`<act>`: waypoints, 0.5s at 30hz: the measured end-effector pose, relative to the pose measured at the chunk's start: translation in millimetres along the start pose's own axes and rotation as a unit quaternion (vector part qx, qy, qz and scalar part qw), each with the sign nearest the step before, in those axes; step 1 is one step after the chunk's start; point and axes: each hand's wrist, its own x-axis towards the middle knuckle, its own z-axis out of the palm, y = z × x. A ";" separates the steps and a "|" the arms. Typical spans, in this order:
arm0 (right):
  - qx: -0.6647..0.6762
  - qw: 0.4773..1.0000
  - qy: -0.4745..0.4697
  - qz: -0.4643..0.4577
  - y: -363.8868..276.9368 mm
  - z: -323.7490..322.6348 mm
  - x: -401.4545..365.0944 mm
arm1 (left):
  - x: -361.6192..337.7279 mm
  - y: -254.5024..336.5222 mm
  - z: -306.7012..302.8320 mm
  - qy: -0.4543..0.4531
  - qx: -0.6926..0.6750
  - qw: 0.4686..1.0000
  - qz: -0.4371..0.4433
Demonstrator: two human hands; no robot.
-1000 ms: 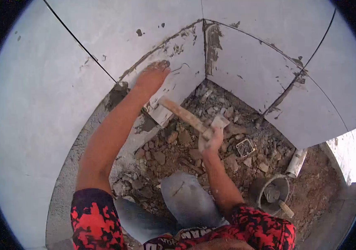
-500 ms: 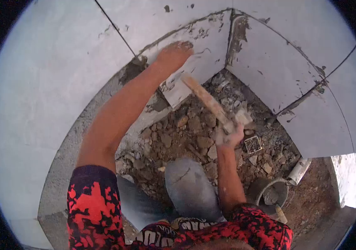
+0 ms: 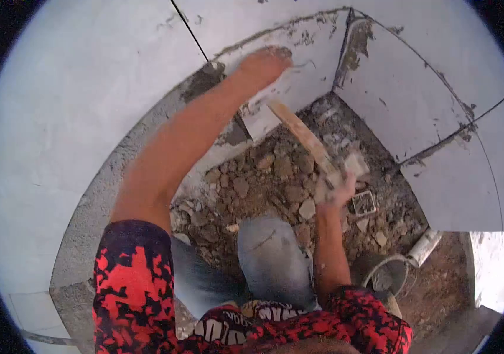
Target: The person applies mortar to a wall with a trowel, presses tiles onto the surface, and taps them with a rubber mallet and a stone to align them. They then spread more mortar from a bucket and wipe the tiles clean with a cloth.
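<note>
My left hand lies against the upper part of a white wall tile smeared with grey mortar; its fingertips are too blurred to make out. Lower and to the right, my right hand is closed around a long wooden bar. The bar slants up and left, its far end at the tile's lower edge. A pale block-like piece shows beside my right hand; whether it belongs to the bar I cannot tell.
Broken stones and rubble cover the ground by my knees. A small square frame lies right of my right hand. Nearer me are a bucket and a white pipe. Tiled walls meet at a corner ahead.
The view has shifted, so the walls and both hands appear slightly farther right. My left hand stays at the tile and my right hand still holds the wooden bar.
</note>
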 end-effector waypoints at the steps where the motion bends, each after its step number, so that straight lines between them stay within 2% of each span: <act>1: 0.046 0.999 0.010 0.025 -1.3 4.0 -1.7 | -1.4 0.1 -4.8 0.017 0.015 1.000 0.002; 2: 0.089 0.994 0.025 0.051 -2.2 5.3 -2.5 | -2.8 2.8 -7.8 0.031 0.026 0.999 0.007; 3: 0.087 0.994 0.030 0.052 -2.3 4.3 -5.3 | -2.3 4.4 -10.7 0.007 0.008 1.000 -0.012; 6: -0.018 0.990 0.078 0.116 -1.1 11.4 -3.1 | -0.6 -1.9 2.3 0.023 0.006 1.000 0.015; 7: 0.069 0.989 0.053 0.120 -7.7 7.6 -10.0 | -1.2 0.4 3.2 0.023 0.008 1.000 0.016; 9: 0.090 0.990 0.038 0.101 -10.7 16.1 -11.3 | 3.2 -3.2 3.6 -0.045 -0.005 0.999 0.003; 10: 0.101 0.991 0.033 0.084 -16.2 21.6 -15.7 | 4.0 -6.4 1.0 -0.046 -0.005 0.999 0.000; 12: 0.078 0.994 0.036 0.061 29.9 -20.4 14.7 | 1.4 -0.2 -2.3 -0.041 -0.035 0.998 -0.009; 13: -0.030 0.999 0.037 0.019 47.4 -41.9 33.7 | -4.6 -1.0 -1.2 0.043 -0.013 0.999 0.016; 14: -0.137 0.990 0.035 -0.024 29.7 -12.1 20.3 | -2.9 -2.7 0.7 0.043 -0.013 0.999 0.019; 15: 0.028 0.986 0.087 0.142 -4.1 5.5 0.9 | -3.2 -1.6 4.1 0.042 -0.016 0.999 0.021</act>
